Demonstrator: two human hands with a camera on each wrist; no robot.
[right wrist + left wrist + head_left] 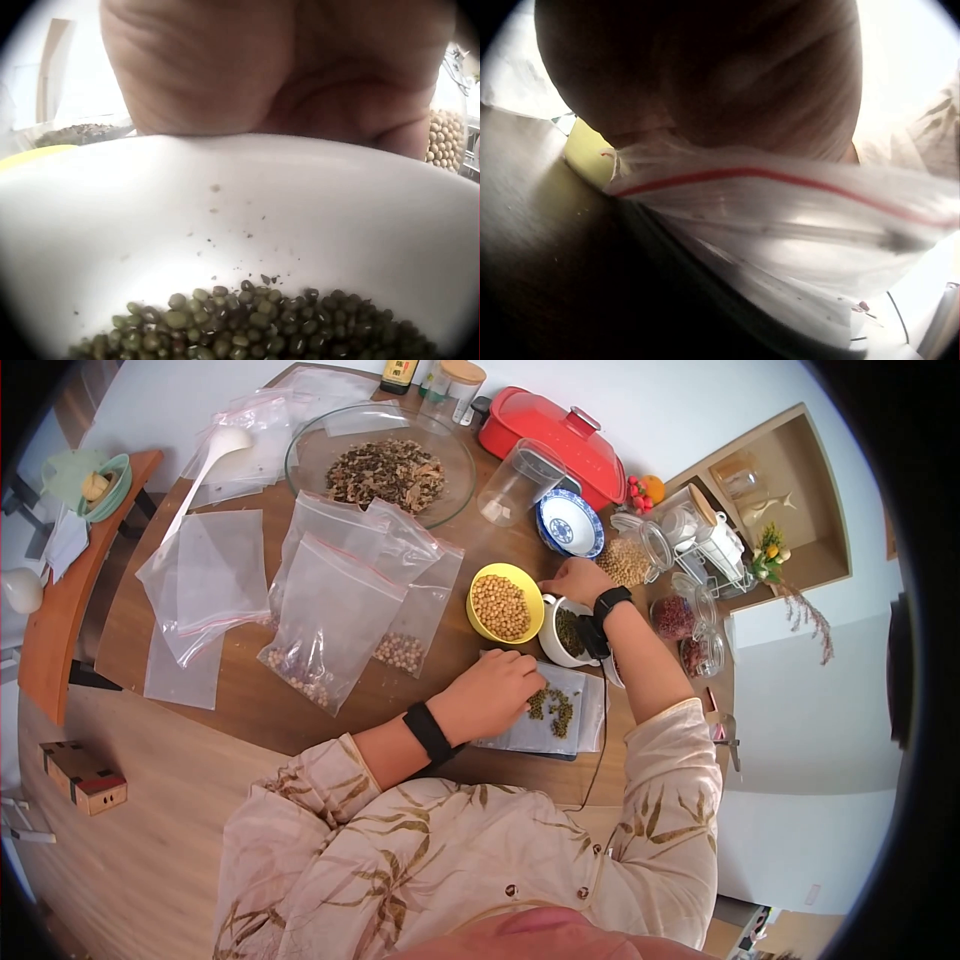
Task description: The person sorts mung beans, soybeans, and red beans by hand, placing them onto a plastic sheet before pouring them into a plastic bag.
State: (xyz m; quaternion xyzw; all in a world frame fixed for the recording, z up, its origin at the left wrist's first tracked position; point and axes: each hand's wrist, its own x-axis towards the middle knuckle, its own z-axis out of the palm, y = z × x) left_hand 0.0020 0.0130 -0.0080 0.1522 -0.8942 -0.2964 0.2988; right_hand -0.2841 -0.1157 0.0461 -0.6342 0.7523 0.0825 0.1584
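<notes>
My right hand (578,582) grips the far rim of a white bowl (150,202); its fingertips are hidden behind the rim. Green mung beans (247,322) lie in the bottom of this bowl, with dark specks on its inner wall. Beside it, on the left, stands a yellow bowl (537,612) full of soybeans (500,606). My left hand (493,696) holds the edge of a clear zip bag (515,734) with its fingers curled. Some mung beans (560,712) show at that bag. From the left wrist, its red zip strip (742,173) runs under the palm.
Zip bags (335,600) lie on the left, several with pale beans. A glass bowl (462,500) of dried brown pieces stands behind. Nearby are a blue-and-white bowl (569,525), a clear container (515,485), a red cooker (545,440), and jars (672,618) on the right.
</notes>
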